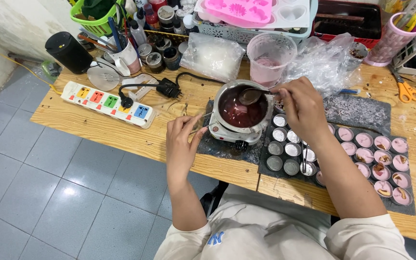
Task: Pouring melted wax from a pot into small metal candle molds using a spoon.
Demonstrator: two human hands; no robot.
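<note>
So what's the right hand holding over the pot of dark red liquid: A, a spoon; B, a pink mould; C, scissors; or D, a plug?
A: the right hand holds a spoon with its bowl over the dark red liquid in the pot; the scissors lie on the table at far right, untouched.

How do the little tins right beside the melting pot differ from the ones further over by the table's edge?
The near tins show bare silver bottoms and look empty; the far tins hold pale pink filling. Several far tins carry brown bits on top; the near tins have none. Both groups are small, round and set in rows on dark mats.
</note>
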